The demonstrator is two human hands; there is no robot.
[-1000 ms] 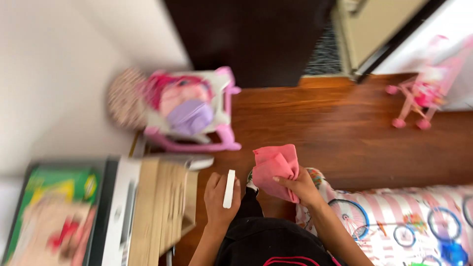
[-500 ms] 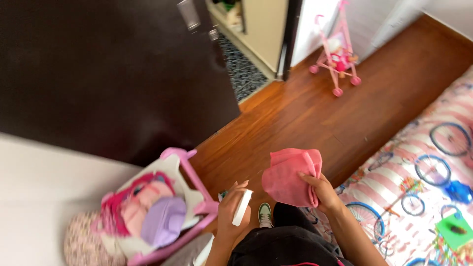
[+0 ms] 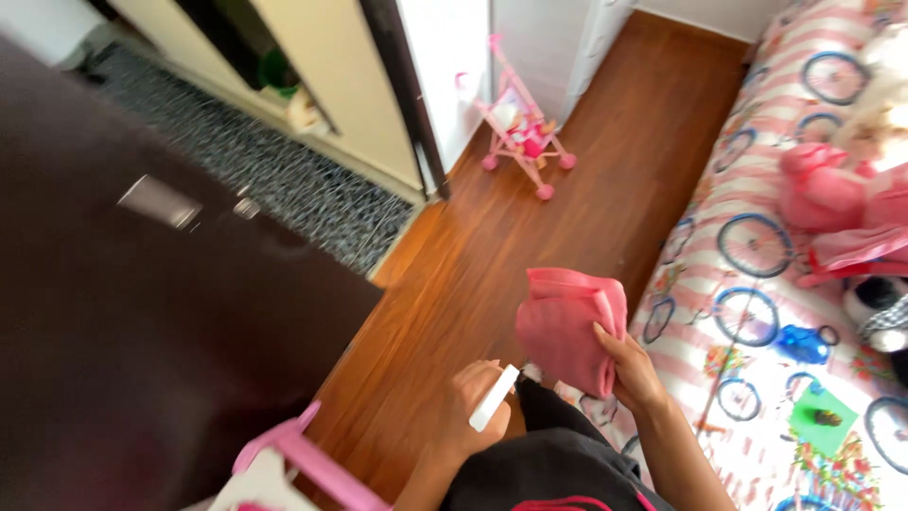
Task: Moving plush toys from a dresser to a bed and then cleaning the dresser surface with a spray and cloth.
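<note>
The right hand (image 3: 632, 371) grips a folded pink cloth (image 3: 567, 324) above the wooden floor (image 3: 530, 237); the left hand (image 3: 478, 416) clasps a slim white object (image 3: 495, 398). Both are being carried; wiping would need a surface within reach.

One pink cloth (image 3: 567, 326), one white stick-like item (image 3: 495, 398), one pink toy stroller (image 3: 522, 128) beyond the cloth, two hands, one dark door (image 3: 142, 312).

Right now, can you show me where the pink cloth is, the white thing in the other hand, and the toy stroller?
pink cloth (image 3: 567, 326), head view, middle of the bunched fabric.
white object (image 3: 495, 398), head view, middle of its flat slim body.
pink toy stroller (image 3: 522, 128), head view, on its seat.
</note>
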